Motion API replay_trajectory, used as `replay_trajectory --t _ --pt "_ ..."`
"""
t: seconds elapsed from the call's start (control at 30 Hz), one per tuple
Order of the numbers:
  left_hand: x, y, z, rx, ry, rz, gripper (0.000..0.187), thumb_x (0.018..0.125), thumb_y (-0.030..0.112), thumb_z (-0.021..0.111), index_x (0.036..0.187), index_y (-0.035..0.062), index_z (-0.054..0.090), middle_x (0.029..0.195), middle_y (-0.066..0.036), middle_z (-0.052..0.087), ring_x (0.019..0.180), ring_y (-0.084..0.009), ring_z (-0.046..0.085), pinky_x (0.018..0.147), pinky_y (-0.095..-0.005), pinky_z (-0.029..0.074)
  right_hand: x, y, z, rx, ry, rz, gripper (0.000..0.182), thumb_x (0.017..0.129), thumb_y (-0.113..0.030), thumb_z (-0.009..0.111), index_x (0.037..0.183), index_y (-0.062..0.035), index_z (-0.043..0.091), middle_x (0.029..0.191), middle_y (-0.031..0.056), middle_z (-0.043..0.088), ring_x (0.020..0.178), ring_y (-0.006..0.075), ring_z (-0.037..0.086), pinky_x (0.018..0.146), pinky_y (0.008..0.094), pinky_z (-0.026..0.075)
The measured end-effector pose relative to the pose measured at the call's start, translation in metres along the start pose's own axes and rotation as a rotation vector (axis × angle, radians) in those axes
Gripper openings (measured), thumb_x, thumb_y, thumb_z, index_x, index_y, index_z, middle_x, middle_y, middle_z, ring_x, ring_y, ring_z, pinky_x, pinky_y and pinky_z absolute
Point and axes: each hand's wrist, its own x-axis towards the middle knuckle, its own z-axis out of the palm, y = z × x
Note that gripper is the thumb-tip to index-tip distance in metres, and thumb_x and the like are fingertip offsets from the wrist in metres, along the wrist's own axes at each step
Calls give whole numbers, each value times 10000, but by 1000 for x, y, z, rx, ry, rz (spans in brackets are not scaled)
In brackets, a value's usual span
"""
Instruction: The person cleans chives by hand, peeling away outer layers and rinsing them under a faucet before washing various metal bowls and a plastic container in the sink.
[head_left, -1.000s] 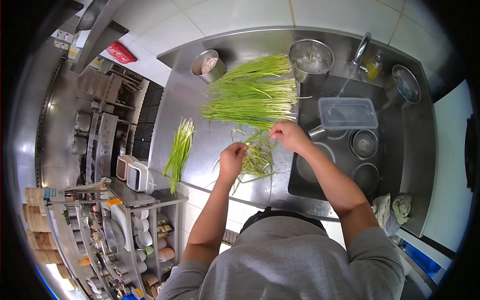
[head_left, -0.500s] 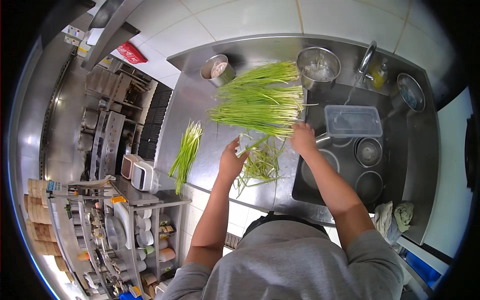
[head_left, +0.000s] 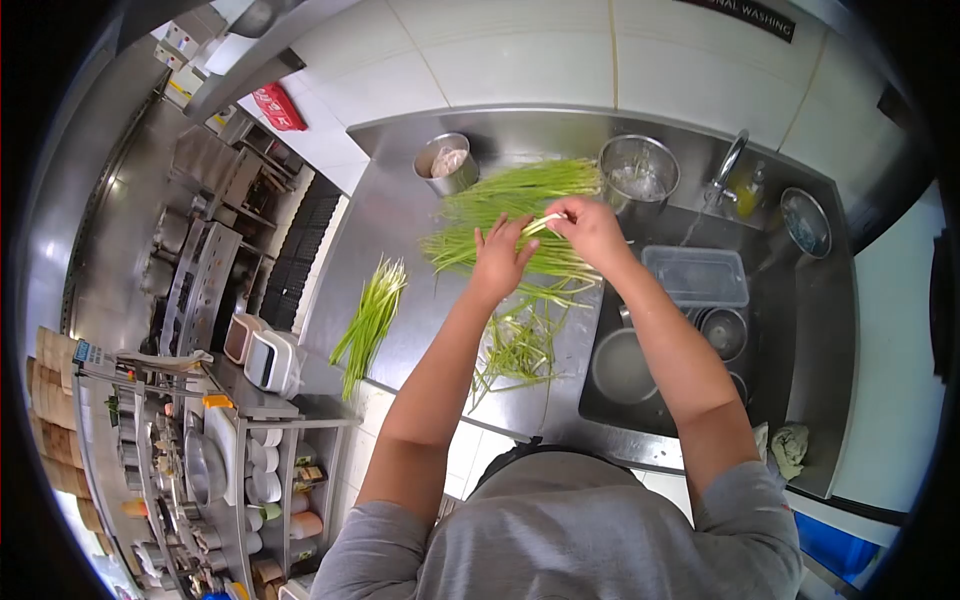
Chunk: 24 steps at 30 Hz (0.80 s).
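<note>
Risk first: the big heap of green stalks (head_left: 520, 215) lies on the steel table (head_left: 400, 250) with its right ends close to the edge of the sink (head_left: 690, 330), so a careless tug on one stalk could, in my judgement, drag neighbours over that edge and into the basin among the bowls. A thin stream runs from the tap (head_left: 728, 165), so anything that slides in would likely get wet. The loose trimmings (head_left: 520, 340) spread on the near side of the heap reach toward the table's near edge and could be swept off by a forearm. The slender stalk could also snap if pulled hard. Pose: both arms stretch forward from the near edge toward the far side of the table. The right hand (head_left: 590, 228) is over the right end of the heap, fingers pinched on the pale end of a stalk. The left hand (head_left: 500, 255) is just beside it, fingers spread and raised, palm down over the heap; whether it grips anything I cannot tell. A small sorted bundle (head_left: 372, 310) lies well apart on the left. A metal cup (head_left: 447, 162) and a steel pot (head_left: 638, 170) stand at the far side.
</note>
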Motion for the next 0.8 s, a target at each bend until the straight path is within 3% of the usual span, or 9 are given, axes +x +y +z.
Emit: replay_trajectory --t 0.07,0.17,0.27,0.37,0.5,0.57,0.7,0.73,0.8 --pt "22 2 -21 -204 -189 -166 302 910 295 498 1083 48 518 969 -216 588 952 -384 545 795 -456 421 16 -25 -8 243 27 104 82 807 -72 652 852 -7 630 742 30 617 652 107 552 621 247 447" --pt "19 51 -67 -378 -69 -152 257 930 284 471 986 35 502 758 -223 578 752 -408 568 651 -480 416 18 -46 -13 672 63 144 84 800 -45 659 864 -4 623 752 1 595 642 71 516 610 216 434" --pt "-12 55 -74 -230 -60 -177 235 935 246 470 908 16 509 678 -188 557 603 -343 548 573 -397 425 -6 -35 -8 690 -44 284 92 822 -67 634 891 -10 611 763 12 600 648 71 520 605 211 429" --pt "-52 48 -68 -167 -164 -240 244 938 270 448 914 33 501 666 -239 558 643 -433 553 562 -487 413 -40 -9 11 819 -94 477 85 830 -96 638 865 -23 611 738 12 600 621 71 524 587 210 429" --pt "-98 33 -46 -304 -192 -398 267 940 260 432 848 20 504 677 -253 558 654 -443 551 564 -491 413 -95 20 59 1107 -9 751 114 831 -140 654 834 -36 609 717 15 595 605 73 525 576 217 434" --pt "-116 27 -30 -321 -196 -506 273 940 253 430 829 17 508 688 -256 562 666 -447 550 571 -491 413 -121 14 80 1035 -77 785 124 829 -149 659 826 -37 605 711 15 589 603 77 527 573 216 435" --pt "-132 26 -24 -310 -147 -504 282 938 243 431 820 -5 497 681 -265 559 652 -450 548 568 -492 408 -129 18 96 955 -103 745 143 821 -161 674 818 -38 601 705 14 582 601 85 529 571 216 436" --pt "-134 23 -23 -249 -123 -459 297 949 240 431 793 -7 485 578 -150 534 520 -278 532 512 -383 411 -125 22 98 1015 -59 762 147 821 -157 673 812 -33 596 708 20 583 604 91 532 573 224 437" --pt "-133 24 -28 -267 -119 -472 286 948 236 435 800 -4 482 572 -144 526 513 -259 521 505 -377 405 -124 18 99 1084 -33 787 152 819 -155 674 806 -27 593 705 22 580 600 91 529 568 226 434"
